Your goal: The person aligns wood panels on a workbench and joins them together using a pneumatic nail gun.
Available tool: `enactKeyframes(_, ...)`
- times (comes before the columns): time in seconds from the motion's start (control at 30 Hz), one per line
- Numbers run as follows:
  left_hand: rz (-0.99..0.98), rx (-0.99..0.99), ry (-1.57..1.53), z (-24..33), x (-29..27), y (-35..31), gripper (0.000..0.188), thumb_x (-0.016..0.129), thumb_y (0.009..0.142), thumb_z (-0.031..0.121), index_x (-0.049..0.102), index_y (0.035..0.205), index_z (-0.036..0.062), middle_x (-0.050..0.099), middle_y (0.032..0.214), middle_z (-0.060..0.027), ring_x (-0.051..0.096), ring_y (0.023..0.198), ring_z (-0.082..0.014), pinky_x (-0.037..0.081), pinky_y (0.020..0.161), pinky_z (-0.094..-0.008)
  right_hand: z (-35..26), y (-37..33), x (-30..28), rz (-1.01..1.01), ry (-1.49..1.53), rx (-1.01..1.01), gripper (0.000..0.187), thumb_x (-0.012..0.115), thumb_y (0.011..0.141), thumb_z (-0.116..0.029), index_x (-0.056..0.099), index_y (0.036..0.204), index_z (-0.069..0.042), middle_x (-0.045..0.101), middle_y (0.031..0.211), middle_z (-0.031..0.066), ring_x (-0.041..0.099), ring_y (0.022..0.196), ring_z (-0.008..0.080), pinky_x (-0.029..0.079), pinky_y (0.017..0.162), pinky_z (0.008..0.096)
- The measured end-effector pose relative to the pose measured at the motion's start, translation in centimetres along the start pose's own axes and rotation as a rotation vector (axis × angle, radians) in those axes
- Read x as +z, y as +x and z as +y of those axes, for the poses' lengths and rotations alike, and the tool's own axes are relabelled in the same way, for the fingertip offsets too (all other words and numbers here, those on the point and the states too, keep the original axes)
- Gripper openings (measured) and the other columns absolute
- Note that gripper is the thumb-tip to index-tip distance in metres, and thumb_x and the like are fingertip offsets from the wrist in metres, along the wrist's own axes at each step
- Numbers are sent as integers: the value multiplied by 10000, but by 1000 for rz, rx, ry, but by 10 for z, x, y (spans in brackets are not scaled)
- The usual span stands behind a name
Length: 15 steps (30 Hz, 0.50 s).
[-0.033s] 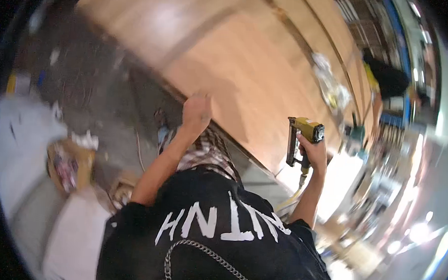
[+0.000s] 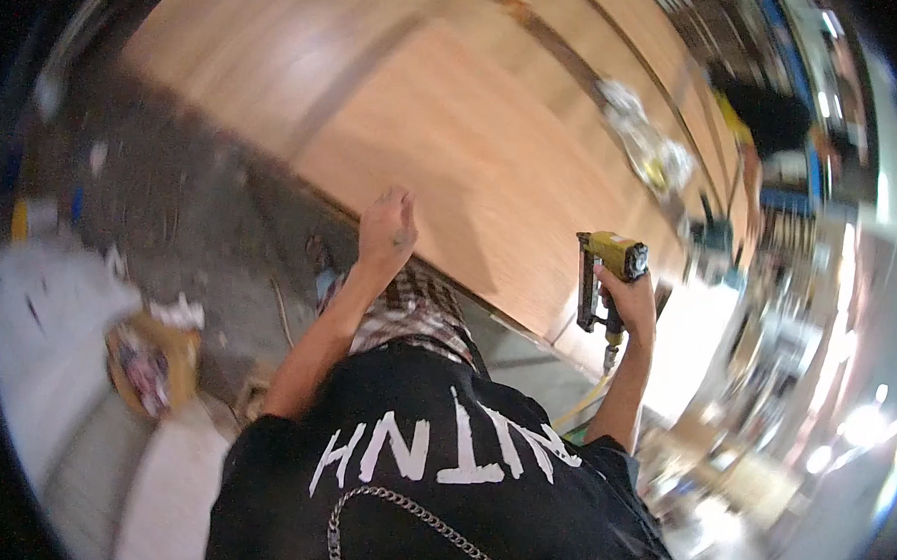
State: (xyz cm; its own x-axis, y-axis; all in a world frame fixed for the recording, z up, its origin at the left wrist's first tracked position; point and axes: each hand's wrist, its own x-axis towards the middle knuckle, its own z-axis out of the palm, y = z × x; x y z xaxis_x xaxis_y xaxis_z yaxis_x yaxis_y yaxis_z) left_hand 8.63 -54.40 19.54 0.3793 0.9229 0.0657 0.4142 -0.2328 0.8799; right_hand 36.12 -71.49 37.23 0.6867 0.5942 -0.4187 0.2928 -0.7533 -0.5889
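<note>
Broad, smooth, light-brown wooden panel lies before us, its near edge crossing in front of our body. On its farther right part we see crumpled clear plastic with yellowish contents. We have a yellow-and-black pneumatic nail gun raised over the panel's near right end. Our right hand wraps its grip; our left hand is curled narrow by the near edge, whether around anything we cannot tell. Below the grip hangs a silvery hose fitting.
</note>
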Motion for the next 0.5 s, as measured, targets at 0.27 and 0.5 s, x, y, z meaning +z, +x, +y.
enactKeyframes(0.27, -401, 284, 246, 106, 229, 47, 215, 489, 942, 126, 468, 757, 19, 544, 616, -150, 567, 596, -344, 433, 543, -411, 199, 17, -91, 190, 458, 256, 170, 697, 852, -150, 618, 846, 0, 564, 594, 7, 525, 499, 79, 427, 458, 235)
enactKeyframes(0.5, -413, 790, 463, 142, 326, 44, 436, 526, 890, 74, 468, 1322, 77, 614, 1211, -139, 584, 705, -231, 482, 707, -343, 277, 46, -87, 99, 440, 272, 327, 686, 784, -247, 628, 912, 48, 641, 699, 188, 659, 688, 322, 510, 649, 410)
